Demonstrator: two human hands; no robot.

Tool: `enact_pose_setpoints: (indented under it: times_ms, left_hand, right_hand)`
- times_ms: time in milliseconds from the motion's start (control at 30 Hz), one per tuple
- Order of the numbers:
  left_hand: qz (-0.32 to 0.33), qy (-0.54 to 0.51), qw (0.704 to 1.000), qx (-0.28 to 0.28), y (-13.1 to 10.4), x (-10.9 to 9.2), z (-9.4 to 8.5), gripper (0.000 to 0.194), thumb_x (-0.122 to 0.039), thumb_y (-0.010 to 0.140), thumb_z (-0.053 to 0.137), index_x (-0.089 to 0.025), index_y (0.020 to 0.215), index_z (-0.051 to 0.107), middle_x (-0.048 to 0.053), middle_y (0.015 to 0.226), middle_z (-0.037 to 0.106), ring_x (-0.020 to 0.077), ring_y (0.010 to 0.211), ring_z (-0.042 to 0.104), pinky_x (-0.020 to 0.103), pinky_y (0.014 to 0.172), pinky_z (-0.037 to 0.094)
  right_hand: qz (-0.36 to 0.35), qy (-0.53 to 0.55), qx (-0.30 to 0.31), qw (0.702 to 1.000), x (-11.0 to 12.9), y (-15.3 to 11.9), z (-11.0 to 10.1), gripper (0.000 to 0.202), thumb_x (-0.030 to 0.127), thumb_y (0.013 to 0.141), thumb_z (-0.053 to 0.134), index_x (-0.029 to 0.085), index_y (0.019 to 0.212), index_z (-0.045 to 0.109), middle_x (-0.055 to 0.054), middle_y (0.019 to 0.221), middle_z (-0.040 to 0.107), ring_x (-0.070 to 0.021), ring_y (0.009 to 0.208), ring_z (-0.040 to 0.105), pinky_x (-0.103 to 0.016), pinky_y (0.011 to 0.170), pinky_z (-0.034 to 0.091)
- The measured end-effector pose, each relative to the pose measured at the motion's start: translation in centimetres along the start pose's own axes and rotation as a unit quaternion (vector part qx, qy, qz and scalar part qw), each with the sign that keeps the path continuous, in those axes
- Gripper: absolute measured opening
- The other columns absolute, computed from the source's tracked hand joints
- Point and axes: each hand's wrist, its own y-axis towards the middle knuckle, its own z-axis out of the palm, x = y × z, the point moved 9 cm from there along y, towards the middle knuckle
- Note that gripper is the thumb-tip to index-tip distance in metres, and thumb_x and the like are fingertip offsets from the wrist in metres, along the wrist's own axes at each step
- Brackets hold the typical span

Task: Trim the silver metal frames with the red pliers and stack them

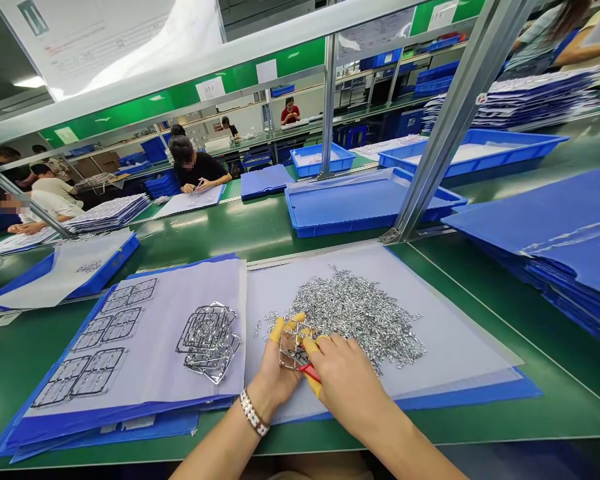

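My left hand (271, 370), with yellow finger cots, is closed on a small silvery sprue frame (281, 352) with thin bars. A pair of red-handled nippers (310, 372) is gripped in my right hand (347, 377), which also wears yellow finger cots. The nippers' jaws are at the frame, partly hidden by my fingers. Just beyond both hands spreads a large heap of small shiny metallic pieces (355, 310) on a white sheet (460, 340). Left of my hands, similar frames lie in an untidy stack (210, 340).
More flat frames (97, 372) lie in rows at the left. Blue trays (347, 230) stand behind a slanted metal post (440, 127). Stacked blue sheets (555, 220) are at the right. Across the green bench, a co-worker in a black top (200, 167) handles small parts.
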Motion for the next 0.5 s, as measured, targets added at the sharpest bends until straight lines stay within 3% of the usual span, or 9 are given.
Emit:
enact_pose_setpoints:
  times_ms: [233,400,500]
  left_hand:
    - [0.002,0.009,1.000,0.005,-0.2,-0.2,0.1,0.040,-0.041,0.088,0.052,-0.015,0.117,0.060,0.005,0.085,0.067,0.0121,0.064,0.059,0.022,0.058,0.043]
    - [-0.027,0.013,0.999,0.015,-0.4,0.2,0.2,0.046,-0.049,0.085,0.054,-0.020,0.120,0.058,0.006,0.093,0.068,0.0153,0.066,0.061,0.026,0.060,0.045]
    - [-0.032,0.008,0.999,0.011,-0.5,0.4,0.3,0.044,-0.050,0.084,0.055,-0.021,0.117,0.060,0.006,0.094,0.068,0.0162,0.067,0.062,0.027,0.060,0.046]
  right_hand:
    - [-0.011,-0.020,-0.002,1.000,0.3,0.0,-1.0,0.021,0.017,0.074,0.067,0.019,0.094,0.061,-0.005,0.077,0.063,-0.0220,0.075,0.057,-0.036,0.066,0.033]
    - [0.023,-0.019,-0.046,0.998,-1.4,0.1,-2.2,0.028,0.024,0.076,0.066,0.019,0.103,0.059,-0.005,0.087,0.066,-0.0232,0.081,0.055,-0.037,0.069,0.032]
    - [0.038,-0.020,-0.042,0.998,-2.0,0.6,-1.9,0.027,0.023,0.076,0.066,0.019,0.102,0.060,-0.005,0.089,0.067,-0.0235,0.083,0.054,-0.036,0.070,0.031]
